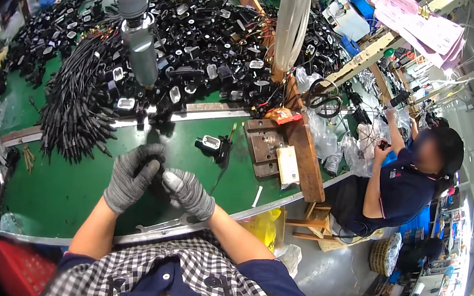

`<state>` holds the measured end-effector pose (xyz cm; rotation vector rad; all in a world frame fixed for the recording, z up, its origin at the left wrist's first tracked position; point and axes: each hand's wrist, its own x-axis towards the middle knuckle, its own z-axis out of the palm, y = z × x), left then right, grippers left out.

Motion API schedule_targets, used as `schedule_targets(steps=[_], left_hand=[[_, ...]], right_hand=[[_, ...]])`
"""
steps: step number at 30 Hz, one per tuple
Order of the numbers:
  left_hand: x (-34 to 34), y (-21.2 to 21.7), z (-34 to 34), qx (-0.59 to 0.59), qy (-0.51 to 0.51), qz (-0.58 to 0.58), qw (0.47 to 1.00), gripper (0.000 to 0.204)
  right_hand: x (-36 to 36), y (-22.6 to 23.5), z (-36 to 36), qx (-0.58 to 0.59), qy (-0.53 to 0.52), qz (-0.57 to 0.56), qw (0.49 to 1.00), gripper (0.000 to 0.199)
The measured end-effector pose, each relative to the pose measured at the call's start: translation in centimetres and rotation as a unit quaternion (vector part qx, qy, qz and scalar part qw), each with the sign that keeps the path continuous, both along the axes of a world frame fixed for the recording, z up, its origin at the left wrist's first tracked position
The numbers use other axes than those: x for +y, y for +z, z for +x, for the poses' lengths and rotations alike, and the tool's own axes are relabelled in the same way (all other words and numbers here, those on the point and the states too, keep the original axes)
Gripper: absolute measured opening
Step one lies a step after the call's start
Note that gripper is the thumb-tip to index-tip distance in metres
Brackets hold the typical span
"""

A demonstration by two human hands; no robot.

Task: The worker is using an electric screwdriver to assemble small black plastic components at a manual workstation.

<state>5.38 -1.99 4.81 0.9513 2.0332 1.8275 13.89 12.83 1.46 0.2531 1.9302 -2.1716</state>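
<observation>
Grey knitted gloves cover both of my hands, which meet over the near part of the green work table (76, 205). My left hand (130, 176) has its fingers curled round a small black part (157, 178), mostly hidden, whose kind I cannot make out. Thumb and fingers of my right hand (191, 194) are closed at the other side of that part. Just beyond and to the right lies a black plastic housing (211, 143) with a pale rectangular opening and thin wires. A metal-tipped driver tool (142, 53) hangs above the table, beyond my hands.
A heap of black housings (202, 43) covers the far side behind a metal strip. At left hangs a thick bundle of black cables (77, 99). A metal fixture block (261, 145) and wooden board (307, 156) stand right. A seated co-worker (404, 180) is further right.
</observation>
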Motion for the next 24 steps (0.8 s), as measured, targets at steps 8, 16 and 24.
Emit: schedule_targets(steps=[8, 16, 24], left_hand=[[0.7, -2.1, -0.2, -0.009, 0.056, -0.074, 0.996, 0.023], [0.8, -2.9, -0.2, -0.098, 0.039, 0.006, 0.994, 0.021], [0.6, -3.5, -0.6, -0.020, 0.076, -0.066, 0.995, 0.020]], right_hand=[[0.3, -0.6, -1.8, 0.305, -0.066, 0.442, 0.841, 0.036], [0.3, -0.7, -1.4, 0.141, -0.045, 0.141, 0.979, 0.032], [0.6, -2.2, -1.5, 0.129, -0.006, 0.189, 0.973, 0.036]])
